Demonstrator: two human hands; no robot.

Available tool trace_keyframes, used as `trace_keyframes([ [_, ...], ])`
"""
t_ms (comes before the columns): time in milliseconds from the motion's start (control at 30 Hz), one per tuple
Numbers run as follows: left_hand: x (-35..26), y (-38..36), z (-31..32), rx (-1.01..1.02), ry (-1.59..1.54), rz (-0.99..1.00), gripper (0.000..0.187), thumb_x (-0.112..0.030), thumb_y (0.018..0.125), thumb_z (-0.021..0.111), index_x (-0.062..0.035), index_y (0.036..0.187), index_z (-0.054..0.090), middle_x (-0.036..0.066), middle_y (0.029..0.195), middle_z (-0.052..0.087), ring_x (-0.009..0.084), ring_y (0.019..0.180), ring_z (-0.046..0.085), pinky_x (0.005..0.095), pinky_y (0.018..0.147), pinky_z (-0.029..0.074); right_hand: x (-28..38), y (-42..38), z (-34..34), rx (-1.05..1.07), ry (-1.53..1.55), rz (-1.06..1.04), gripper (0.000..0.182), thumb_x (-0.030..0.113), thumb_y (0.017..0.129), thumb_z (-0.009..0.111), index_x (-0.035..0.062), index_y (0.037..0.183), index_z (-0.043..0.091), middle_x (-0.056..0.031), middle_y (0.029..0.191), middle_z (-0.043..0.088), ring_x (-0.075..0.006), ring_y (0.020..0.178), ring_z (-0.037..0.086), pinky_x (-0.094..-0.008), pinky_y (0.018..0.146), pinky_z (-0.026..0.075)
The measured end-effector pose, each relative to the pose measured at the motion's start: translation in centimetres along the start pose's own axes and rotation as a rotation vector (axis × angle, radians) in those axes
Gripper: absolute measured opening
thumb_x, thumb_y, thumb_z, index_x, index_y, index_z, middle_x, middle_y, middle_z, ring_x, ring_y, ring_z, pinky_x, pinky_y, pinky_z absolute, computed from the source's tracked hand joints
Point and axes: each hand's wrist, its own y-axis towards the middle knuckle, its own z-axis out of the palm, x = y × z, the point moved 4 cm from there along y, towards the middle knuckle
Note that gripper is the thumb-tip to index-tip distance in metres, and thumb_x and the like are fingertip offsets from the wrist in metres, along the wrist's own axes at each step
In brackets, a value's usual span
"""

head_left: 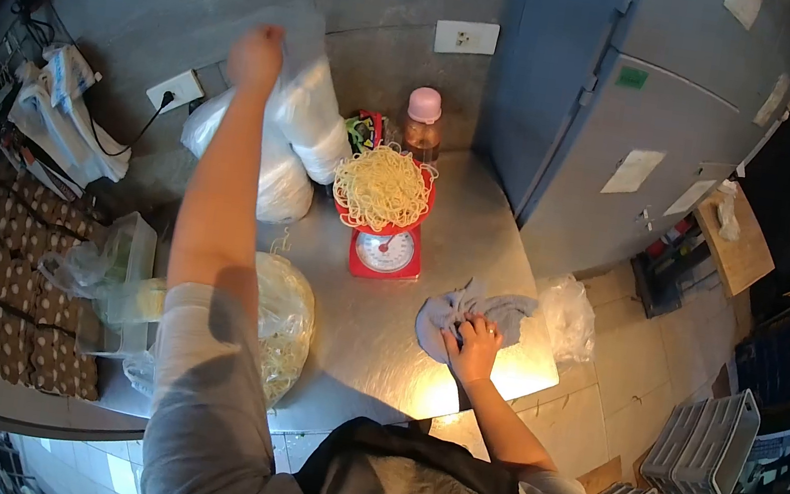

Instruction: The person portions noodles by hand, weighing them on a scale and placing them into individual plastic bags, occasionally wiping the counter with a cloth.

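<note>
My left hand (258, 58) is raised at the upper left, closed around the top of a clear plastic bag (290, 25) that looks thin and blurred. Below it lean white plastic-wrapped packs (306, 123). My right hand (475, 347) presses on a crumpled grey-blue cloth (445, 320) on the metal table (351, 342). Between the hands stands a red scale (386, 254) with a heap of yellow noodles (383, 188) on its pan. A large clear bag of noodles (282, 332) sits beside my left arm.
A bottle with a pink cap (425, 108) and a green-red packet (365, 132) stand behind the scale. Plastic containers (123, 280) and brown dotted packs (34, 297) are at the left. A grey cabinet (634, 129), a clear bag (565, 319) and crates (703, 442) are at the right.
</note>
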Motion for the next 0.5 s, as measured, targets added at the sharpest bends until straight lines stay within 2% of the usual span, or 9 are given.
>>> trace_keyframes([
  [100,-2.3,3.7,-5.0,-0.221,-0.126,0.123,0.035,-0.042,0.089,0.049,-0.0129,0.098,0.067,0.014,0.090,0.067,0.0353,0.085,0.063,0.0430,0.072,0.050,0.0,0.1,0.0,0.019,0.001,0.027,0.026,0.026,0.070,0.070,0.0050,0.081,0.059,-0.0118,0.102,0.059,-0.0310,0.104,0.051,-0.0493,0.094,0.032],
  [167,-5.9,3.0,-10.8,-0.232,-0.343,0.119,0.033,-0.038,0.091,0.049,-0.0121,0.104,0.064,0.012,0.099,0.066,0.0307,0.092,0.063,0.0370,0.078,0.048,0.0,0.1,-0.2,0.021,0.068,0.035,0.027,0.026,0.069,0.070,0.0051,0.080,0.059,-0.0120,0.102,0.059,-0.0318,0.103,0.051,-0.0493,0.093,0.032],
  [200,-7.9,1.0,-13.5,-0.250,-0.378,0.257,0.031,-0.034,0.092,0.048,-0.0106,0.104,0.063,0.011,0.102,0.066,0.0285,0.093,0.063,0.0360,0.080,0.047,-0.1,0.2,-0.3,0.019,0.101,0.041,0.027,0.027,0.069,0.071,0.0051,0.080,0.059,-0.0121,0.102,0.059,-0.0322,0.102,0.051,-0.0493,0.093,0.032],
  [233,-9.3,-2.2,-15.9,-0.269,-0.414,0.394,0.029,-0.030,0.093,0.047,-0.0090,0.105,0.063,0.010,0.104,0.066,0.0263,0.095,0.063,0.0350,0.082,0.047,-0.3,0.3,-0.5,0.053,0.115,0.045,0.029,0.029,0.071,0.071,0.0051,0.082,0.061,-0.0115,0.107,0.059,-0.0291,0.107,0.051,-0.0435,0.095,0.033],
  [300,-11.1,-10.0,-17.3,-0.060,-0.618,0.723,0.023,-0.018,0.091,0.050,-0.0054,0.106,0.062,0.009,0.111,0.064,0.0238,0.104,0.060,0.0344,0.085,0.047,-2.3,0.8,-0.1,0.118,0.660,0.329,0.035,0.032,0.073,0.071,0.0053,0.093,0.061,-0.0105,0.110,0.059,-0.0248,0.111,0.049,-0.0380,0.095,0.034],
  [333,-10.9,-14.8,-15.7,0.342,-1.132,0.552,0.025,-0.007,0.085,0.055,-0.0044,0.110,0.060,0.010,0.119,0.059,0.0241,0.112,0.054,0.0354,0.092,0.045,-2.9,1.0,0.4,0.150,0.931,0.471,0.038,0.033,0.075,0.071,0.0054,0.099,0.061,-0.0100,0.112,0.059,-0.0226,0.113,0.048,-0.0353,0.095,0.035],
  [400,-12.6,-24.1,-16.7,0.497,-0.234,0.978,0.025,-0.008,0.078,0.059,-0.0097,0.103,0.061,0.010,0.124,0.055,0.0262,0.118,0.050,0.0454,0.104,0.032,-0.2,4.0,-4.9,0.020,1.274,0.389,0.048,0.029,0.079,0.068,0.0058,0.119,0.053,-0.0084,0.112,0.060,-0.0195,0.110,0.051,-0.0308,0.091,0.039],
  [467,-8.7,-34.8,-12.6,0.461,-0.441,1.077,0.017,-0.017,0.078,0.057,-0.0158,0.092,0.064,0.006,0.119,0.058,0.0217,0.120,0.049,0.0522,0.106,0.025,5.8,6.4,-10.8,0.202,1.631,0.327,0.051,0.019,0.080,0.067,0.0062,0.125,0.047,-0.0079,0.109,0.060,-0.0182,0.103,0.055,-0.0303,0.086,0.043],
  [500,-7.7,-38.4,-12.1,0.636,-0.429,1.043,0.021,-0.019,0.077,0.061,-0.0152,0.097,0.065,0.005,0.119,0.058,0.0235,0.120,0.048,0.0507,0.106,0.025,7.2,6.5,-10.9,0.289,1.591,0.301,0.051,0.015,0.079,0.066,0.0061,0.126,0.046,-0.0078,0.108,0.060,-0.0173,0.100,0.056,-0.0297,0.083,0.045],
])
